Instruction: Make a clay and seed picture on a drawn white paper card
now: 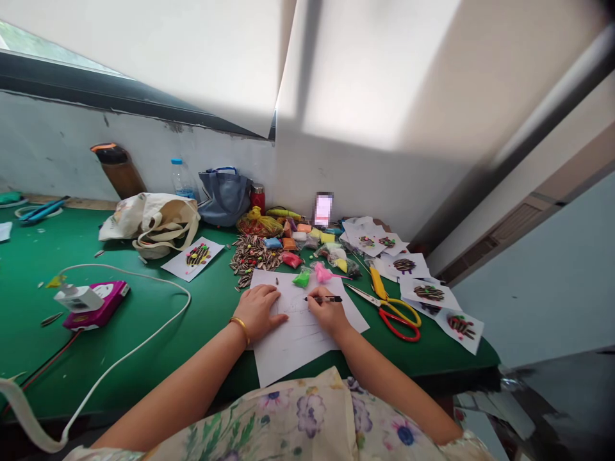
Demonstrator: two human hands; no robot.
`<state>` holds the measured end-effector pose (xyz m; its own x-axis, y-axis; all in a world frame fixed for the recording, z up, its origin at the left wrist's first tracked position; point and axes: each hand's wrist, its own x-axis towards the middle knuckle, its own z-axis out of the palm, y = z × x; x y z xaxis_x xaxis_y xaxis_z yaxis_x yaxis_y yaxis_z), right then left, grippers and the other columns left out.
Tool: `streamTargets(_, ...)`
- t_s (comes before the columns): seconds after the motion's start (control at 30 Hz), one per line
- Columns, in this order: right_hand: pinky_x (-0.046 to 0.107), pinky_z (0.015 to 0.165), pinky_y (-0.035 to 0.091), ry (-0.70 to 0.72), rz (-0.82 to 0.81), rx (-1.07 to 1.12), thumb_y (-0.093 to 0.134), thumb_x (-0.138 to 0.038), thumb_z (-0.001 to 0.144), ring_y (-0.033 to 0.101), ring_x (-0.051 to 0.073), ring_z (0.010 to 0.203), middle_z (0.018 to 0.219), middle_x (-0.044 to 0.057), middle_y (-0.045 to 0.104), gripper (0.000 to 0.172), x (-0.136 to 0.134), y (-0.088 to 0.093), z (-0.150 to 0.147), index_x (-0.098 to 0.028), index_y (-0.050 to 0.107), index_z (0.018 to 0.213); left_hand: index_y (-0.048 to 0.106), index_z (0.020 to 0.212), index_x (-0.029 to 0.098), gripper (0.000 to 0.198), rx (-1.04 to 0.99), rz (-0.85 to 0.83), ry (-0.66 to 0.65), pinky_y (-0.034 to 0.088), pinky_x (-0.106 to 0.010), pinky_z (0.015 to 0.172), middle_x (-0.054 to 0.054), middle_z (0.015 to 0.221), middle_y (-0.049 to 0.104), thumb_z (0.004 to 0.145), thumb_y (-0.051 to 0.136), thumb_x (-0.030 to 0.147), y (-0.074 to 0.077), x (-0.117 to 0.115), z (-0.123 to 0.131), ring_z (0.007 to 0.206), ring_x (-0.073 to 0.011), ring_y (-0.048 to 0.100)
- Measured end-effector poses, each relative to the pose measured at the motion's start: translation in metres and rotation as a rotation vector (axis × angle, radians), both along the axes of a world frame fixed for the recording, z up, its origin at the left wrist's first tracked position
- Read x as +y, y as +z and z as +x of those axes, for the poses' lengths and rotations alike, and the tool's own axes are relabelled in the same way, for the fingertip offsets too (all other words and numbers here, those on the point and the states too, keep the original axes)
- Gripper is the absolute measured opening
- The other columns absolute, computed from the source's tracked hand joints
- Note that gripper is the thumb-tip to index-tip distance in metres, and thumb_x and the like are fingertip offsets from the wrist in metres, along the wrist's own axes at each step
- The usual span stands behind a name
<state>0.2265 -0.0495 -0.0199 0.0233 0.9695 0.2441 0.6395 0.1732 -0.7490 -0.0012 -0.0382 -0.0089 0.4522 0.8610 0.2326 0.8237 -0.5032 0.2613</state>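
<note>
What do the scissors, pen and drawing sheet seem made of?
Scissors: silvery, shiny blades suggest metal; smooth, bright handles, probably plastic.
Pen: probably plastic, from its smooth black barrel; finish unclear.
Drawing sheet: apparently matte paper, white, thin and flat.

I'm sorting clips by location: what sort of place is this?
Probably a craft workspace, though whether in a school, workshop or home isn't clear. The green table holds a heap of sunflower seeds, packets of what looks like colored clay, and seed-decorated papers.

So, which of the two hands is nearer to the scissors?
Right. The right hand, holding a pen, is just left of the scissors; the left hand lies farther off, over the left edge of the paper.
</note>
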Motion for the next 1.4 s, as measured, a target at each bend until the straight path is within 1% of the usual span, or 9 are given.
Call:
streamTargets(0.17, 0.026, 0.066, 0.042, 0.005, -0.002, -0.054, 0.049, -0.028, 0.082, 0.059, 0.017, 0.072, 0.076, -0.001, 0.065, 0.013, -0.004, 0.002, -0.004, -0.024, 0.061, 0.079, 0.062, 0.115, 0.026, 0.051, -0.010, 0.001, -0.002, 0.033, -0.041, 0.099, -0.006, 0.128, 0.058, 0.074, 0.066, 0.056, 0.000, 0.000, 0.001, 0.121, -0.0270, 0.047)
streamTargets(0.33, 0.026, 0.063, 0.041, -0.019, -0.015, -0.050, 0.050, -0.027, 0.080, 0.058, 0.016, 0.068, 0.071, -0.002, 0.063, 0.011, -0.002, 0.001, -0.003, -0.024, 0.060, 0.076, 0.063, 0.114, 0.027, 0.050, -0.010, -0.014, 0.006, 0.033, -0.041, 0.099, -0.006, 0.128, 0.058, 0.074, 0.067, 0.056, 0.001, 0.000, 0.001, 0.121, -0.0277, 0.047)
streamTargets(0.53, 0.026, 0.064, 0.042, -0.118, 0.006, 0.009, 0.050, -0.028, 0.080, 0.059, 0.016, 0.068, 0.073, -0.002, 0.064, 0.011, 0.000, -0.002, 0.001, -0.024, 0.059, 0.076, 0.062, 0.115, 0.026, 0.051, -0.010, -0.012, 0.003, 0.033, -0.042, 0.099, -0.006, 0.129, 0.058, 0.074, 0.066, 0.056, 0.000, 0.001, 0.000, 0.121, -0.0275, 0.047)
streamTargets(0.77, 0.025, 0.061, 0.039, -0.089, -0.041, -0.065, 0.050, -0.027, 0.080, 0.058, 0.015, 0.067, 0.070, -0.003, 0.063, 0.010, -0.002, 0.004, -0.002, -0.025, 0.059, 0.075, 0.063, 0.115, 0.027, 0.051, -0.007, -0.015, 0.009, 0.033, -0.042, 0.099, -0.006, 0.128, 0.058, 0.074, 0.067, 0.056, 0.001, 0.000, 0.001, 0.121, -0.0274, 0.048)
streamTargets(0.93, 0.025, 0.061, 0.039, -0.134, 0.003, -0.020, 0.050, -0.027, 0.079, 0.058, 0.015, 0.066, 0.071, -0.004, 0.062, 0.010, 0.002, -0.004, 0.003, -0.024, 0.057, 0.073, 0.063, 0.115, 0.027, 0.050, -0.013, -0.011, 0.005, 0.033, -0.041, 0.100, -0.006, 0.128, 0.058, 0.074, 0.066, 0.056, 0.000, 0.000, 0.001, 0.122, -0.0277, 0.047)
streamTargets(1.03, 0.024, 0.060, 0.039, -0.167, -0.003, -0.007, 0.050, -0.028, 0.079, 0.057, 0.014, 0.064, 0.070, -0.004, 0.062, 0.010, 0.004, -0.008, 0.005, -0.024, 0.058, 0.075, 0.063, 0.114, 0.027, 0.050, -0.012, -0.015, 0.006, 0.033, -0.041, 0.099, -0.006, 0.128, 0.058, 0.074, 0.065, 0.057, 0.000, 0.001, 0.001, 0.121, -0.0278, 0.047)
streamTargets(1.23, 0.025, 0.062, 0.040, -0.122, -0.015, -0.073, 0.049, -0.027, 0.079, 0.058, 0.015, 0.068, 0.072, -0.003, 0.064, 0.011, 0.003, -0.006, 0.005, -0.024, 0.059, 0.076, 0.062, 0.115, 0.027, 0.050, -0.010, -0.033, 0.012, 0.032, -0.041, 0.100, -0.006, 0.129, 0.057, 0.074, 0.066, 0.056, 0.002, -0.001, 0.002, 0.122, -0.0272, 0.047)
streamTargets(1.4, 0.025, 0.062, 0.041, -0.137, 0.010, -0.036, 0.048, -0.028, 0.079, 0.058, 0.015, 0.066, 0.070, -0.003, 0.063, 0.012, 0.004, -0.006, 0.006, -0.024, 0.058, 0.074, 0.063, 0.115, 0.027, 0.050, -0.018, -0.047, 0.011, 0.032, -0.041, 0.101, -0.006, 0.129, 0.057, 0.074, 0.066, 0.056, 0.005, -0.001, 0.002, 0.122, -0.0277, 0.047)
